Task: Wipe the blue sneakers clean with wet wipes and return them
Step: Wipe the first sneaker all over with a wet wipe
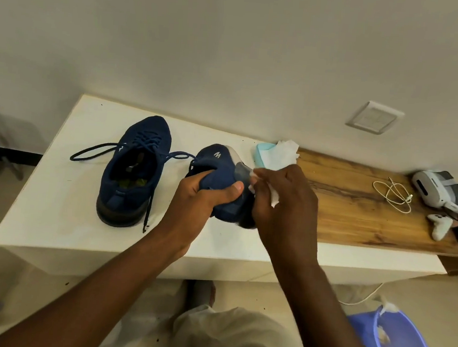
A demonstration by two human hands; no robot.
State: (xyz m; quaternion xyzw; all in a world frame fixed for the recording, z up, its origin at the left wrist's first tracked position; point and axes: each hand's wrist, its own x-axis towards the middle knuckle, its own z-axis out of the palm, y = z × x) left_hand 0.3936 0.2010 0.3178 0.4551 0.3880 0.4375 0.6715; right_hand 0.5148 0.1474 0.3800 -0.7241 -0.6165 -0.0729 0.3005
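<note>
On the white table [54,191] one blue sneaker [132,170] stands upright, knit upper, dark sole, laces loose and trailing; beside it the left hand [197,201] grasps the second sneaker [220,163], tipped on its side above the table, pale sole edge turned rightward; the right hand [283,205] pinches a white wipe [275,198] against that sole; behind lies the wipe pack [264,157]; farther right, on wood, a white cable [393,193] and controller [440,226].

The held sneaker [218,169] is partly covered by the left hand [197,201]; the wipe [275,199] is mostly enclosed by the right hand [284,203].
</note>
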